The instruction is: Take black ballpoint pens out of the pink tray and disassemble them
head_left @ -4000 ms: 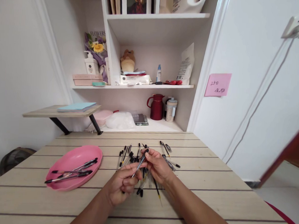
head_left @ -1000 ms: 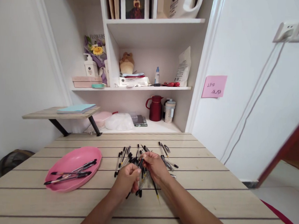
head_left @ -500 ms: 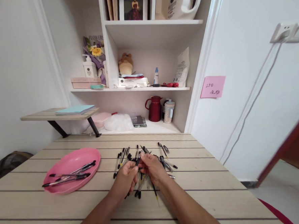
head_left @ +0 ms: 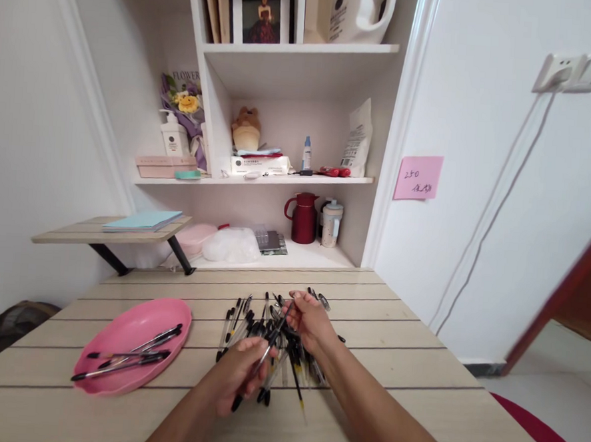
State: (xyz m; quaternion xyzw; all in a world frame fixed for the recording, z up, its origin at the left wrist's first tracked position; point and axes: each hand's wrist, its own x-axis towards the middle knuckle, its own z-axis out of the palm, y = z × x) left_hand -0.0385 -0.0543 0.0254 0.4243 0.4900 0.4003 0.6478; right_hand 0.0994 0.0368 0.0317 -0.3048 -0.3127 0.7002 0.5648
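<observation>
My left hand (head_left: 239, 372) is closed round the lower part of a black pen (head_left: 268, 348), which slants up to the right. My right hand (head_left: 310, 320) pinches the same pen's upper end with its fingertips. Both hands hover over a heap of several black and clear pens (head_left: 249, 321) spread on the wooden table (head_left: 416, 382). To the left lies a pink oval tray (head_left: 118, 330) with several pens (head_left: 132, 351) in it.
Behind the table stands a white shelf unit (head_left: 288, 180) with a red jug (head_left: 304, 219), a mug, bottles and a plush toy. A small raised shelf (head_left: 99, 232) with a blue notebook is at the left. A pink note (head_left: 417, 178) sticks to the right wall.
My left hand has drawn back toward me along the pen and my right hand has moved up and away, so the pen now stretches between them. The view has tilted slightly.
</observation>
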